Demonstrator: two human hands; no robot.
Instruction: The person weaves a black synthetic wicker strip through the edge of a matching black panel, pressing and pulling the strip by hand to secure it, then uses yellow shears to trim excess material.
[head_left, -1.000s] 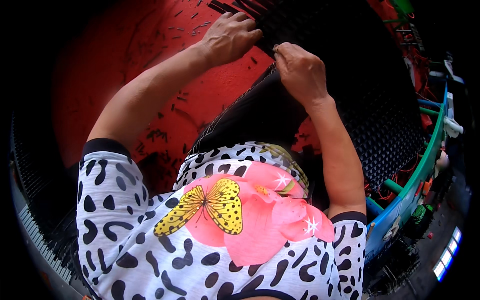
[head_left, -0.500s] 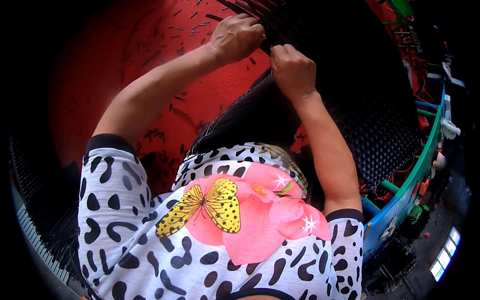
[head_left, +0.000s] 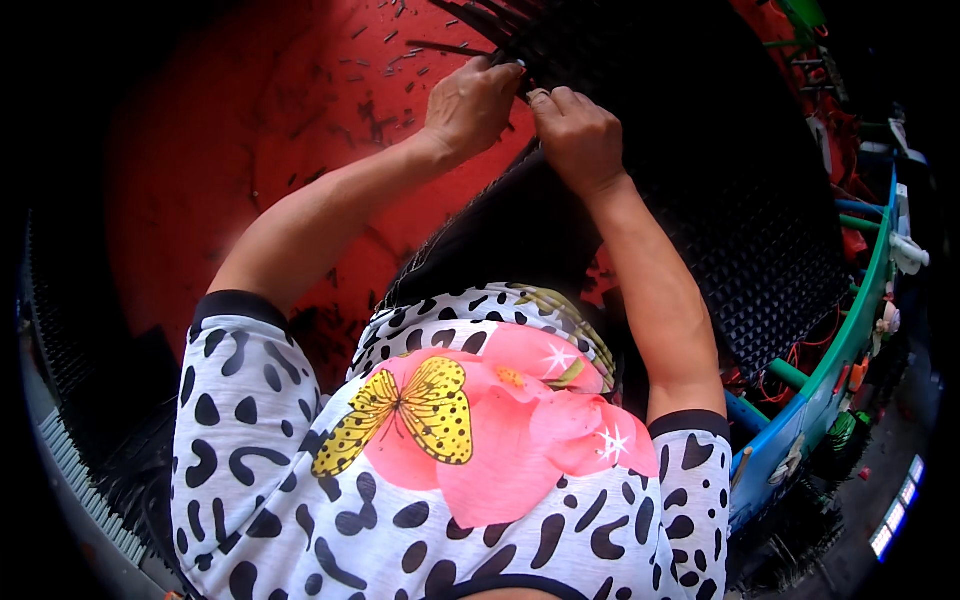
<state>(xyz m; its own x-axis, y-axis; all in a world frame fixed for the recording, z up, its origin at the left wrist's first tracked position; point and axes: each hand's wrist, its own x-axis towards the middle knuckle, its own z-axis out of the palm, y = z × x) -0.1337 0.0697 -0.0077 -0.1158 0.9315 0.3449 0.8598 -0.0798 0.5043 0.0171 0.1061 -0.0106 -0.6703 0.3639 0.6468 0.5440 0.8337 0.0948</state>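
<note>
Head view: both my hands meet at the upper edge of a black studded mat lying over a red surface.

From the left, the red surface (head_left: 230, 150) is bare apart from short black scraps (head_left: 385, 60) strewn toward its far edge. My left hand (head_left: 468, 105) sits where red meets black, fingers curled shut and pinched on the near corner of the black studded mat (head_left: 720, 200). Touching it, my right hand (head_left: 578, 135) is also closed, knuckles up, gripping the same mat edge; what lies between the fingertips I cannot tell. The mat spreads rightward and down toward my patterned shirt (head_left: 440, 470). At the right edge runs a blue and green frame (head_left: 830, 380).
</note>
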